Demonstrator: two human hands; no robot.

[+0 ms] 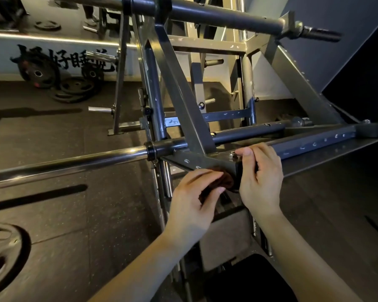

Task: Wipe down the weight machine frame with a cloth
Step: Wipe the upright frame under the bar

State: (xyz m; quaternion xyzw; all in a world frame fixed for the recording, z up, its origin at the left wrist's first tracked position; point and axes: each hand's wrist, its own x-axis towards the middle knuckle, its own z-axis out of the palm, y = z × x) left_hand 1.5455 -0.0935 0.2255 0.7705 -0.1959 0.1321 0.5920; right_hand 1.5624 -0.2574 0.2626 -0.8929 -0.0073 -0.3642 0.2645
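Left hand (192, 197) is curled round a dark brown cloth (224, 182), pressing the bunched fabric against the end of the weight machine frame (196, 159); the cloth pokes out at two o'clock from the knuckles. Right hand (261, 177) sits just beside it at three o'clock, fingers wrapped over the square frame end, thumb up by a bolt (233, 154). A chrome bar (70, 163) runs off toward nine o'clock, and weight plates (74, 88) lie on the floor (92, 205) near eleven.
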